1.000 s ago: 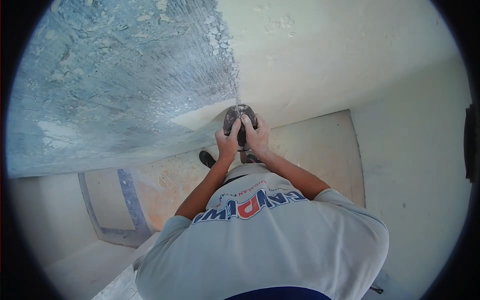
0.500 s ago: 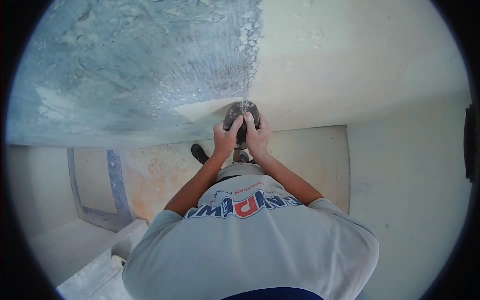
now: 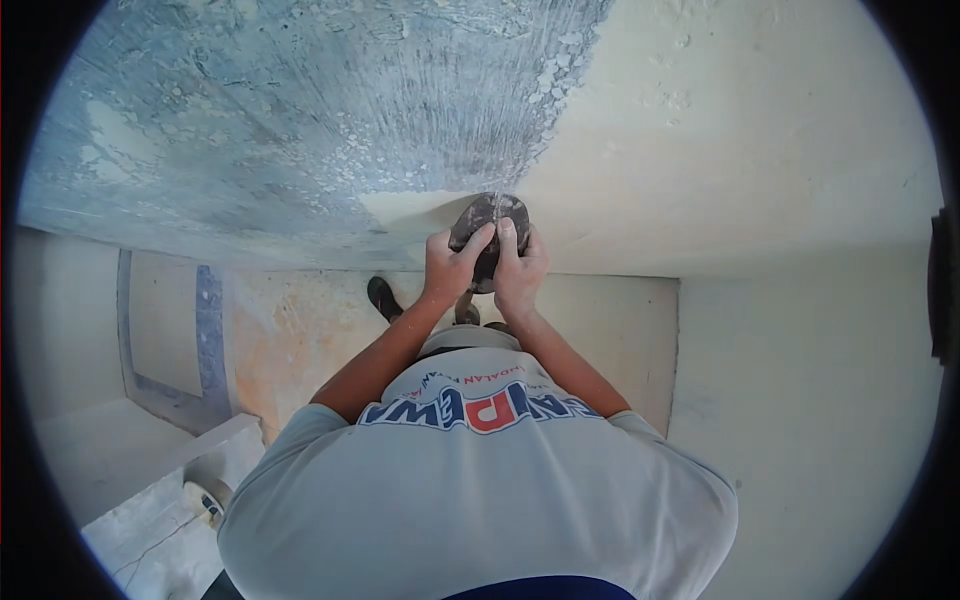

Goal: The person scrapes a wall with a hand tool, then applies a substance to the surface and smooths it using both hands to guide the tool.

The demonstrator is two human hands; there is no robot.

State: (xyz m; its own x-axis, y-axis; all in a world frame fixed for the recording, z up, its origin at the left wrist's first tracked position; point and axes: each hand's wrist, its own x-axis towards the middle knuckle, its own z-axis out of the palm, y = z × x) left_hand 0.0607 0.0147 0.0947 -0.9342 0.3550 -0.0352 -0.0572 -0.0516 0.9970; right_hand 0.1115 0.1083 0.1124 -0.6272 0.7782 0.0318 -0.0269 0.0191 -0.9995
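Note:
Both hands grip a dark, flat, oval, sole-shaped object (image 3: 484, 270) with pale dust on it; its exact kind I cannot tell. My left hand (image 3: 452, 266) is closed round its left edge, thumb laid over the face. From the right side, my right hand (image 3: 518, 272) holds it the same way, the two thumbs close together near the top. The object's upper end overlaps the lower part of the wall, right at the border between rough blue-grey scraped surface (image 3: 400, 110) and smooth cream paint (image 3: 700, 150). A pale bare patch (image 3: 405, 208) lies just left of it.
A dark shoe (image 3: 383, 298) shows on the dusty, orange-stained floor (image 3: 300, 320) below. At left is a pale panel with a blue-purple border (image 3: 209, 330). A white ledge (image 3: 160, 530) with a small round item (image 3: 204, 502) stands lower left. A pale wall (image 3: 800, 400) rises at right.
The view has shifted, so more scraped wall shows above and the ledge item is more visible. Both hands keep their hold on the dark object, which now shows a little more of its face.

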